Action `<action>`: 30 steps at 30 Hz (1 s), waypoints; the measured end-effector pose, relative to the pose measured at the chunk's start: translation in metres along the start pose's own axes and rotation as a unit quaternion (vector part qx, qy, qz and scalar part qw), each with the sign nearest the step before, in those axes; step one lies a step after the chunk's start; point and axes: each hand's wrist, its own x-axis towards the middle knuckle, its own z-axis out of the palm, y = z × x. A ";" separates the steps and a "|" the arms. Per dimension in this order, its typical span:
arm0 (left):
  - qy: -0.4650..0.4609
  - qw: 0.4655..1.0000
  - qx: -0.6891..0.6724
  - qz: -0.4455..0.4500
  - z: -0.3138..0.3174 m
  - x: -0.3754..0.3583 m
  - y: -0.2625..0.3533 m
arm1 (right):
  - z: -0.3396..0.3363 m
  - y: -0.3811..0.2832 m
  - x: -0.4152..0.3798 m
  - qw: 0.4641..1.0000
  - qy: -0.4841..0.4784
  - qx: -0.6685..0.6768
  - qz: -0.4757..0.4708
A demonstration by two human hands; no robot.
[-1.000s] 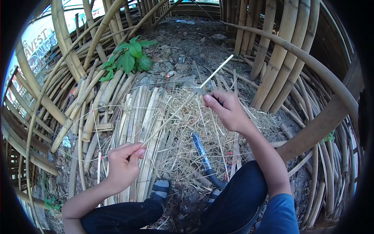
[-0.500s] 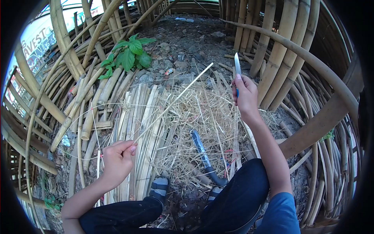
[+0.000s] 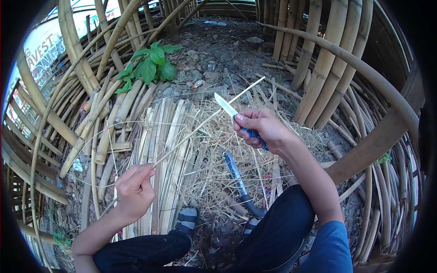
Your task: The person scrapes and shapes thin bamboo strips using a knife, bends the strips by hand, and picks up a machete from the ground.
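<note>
A thin bamboo strip (image 3: 195, 131) runs up and to the right from my left hand (image 3: 135, 187), whose thumb and fingers pinch its lower end. My right hand (image 3: 261, 129) is wrapped round the blue handle of a knife (image 3: 226, 105), blade pointing up and left. The blade crosses over the strip near its far end in this view. Below, a tool with a dark curved handle and a silver-wrapped shaft (image 3: 234, 172) lies on a heap of pale shavings (image 3: 209, 159).
Split bamboo slats (image 3: 166, 141) lie flat beside the shavings. Bamboo poles (image 3: 334, 63) stand at the right, with more poles (image 3: 114, 109) stacked at the left. A leafy green plant (image 3: 152, 63) grows near stony ground (image 3: 214, 50). My sandalled foot (image 3: 186, 218) is by the slats.
My right hand has swung down and left, bringing the knife from upright at the right to across the strip. The strip's far end has shifted slightly right.
</note>
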 end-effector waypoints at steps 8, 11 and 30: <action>0.001 0.993 0.060 0.100 -0.007 0.005 -0.002 | 0.013 -0.007 -0.012 0.998 -0.032 0.027 0.042; 0.013 0.993 0.067 0.100 -0.008 0.006 -0.003 | 0.014 -0.010 -0.014 0.999 -0.021 0.029 0.037; 0.043 0.991 0.079 0.103 -0.022 0.008 -0.008 | -0.019 -0.015 -0.016 0.996 0.070 0.062 -0.009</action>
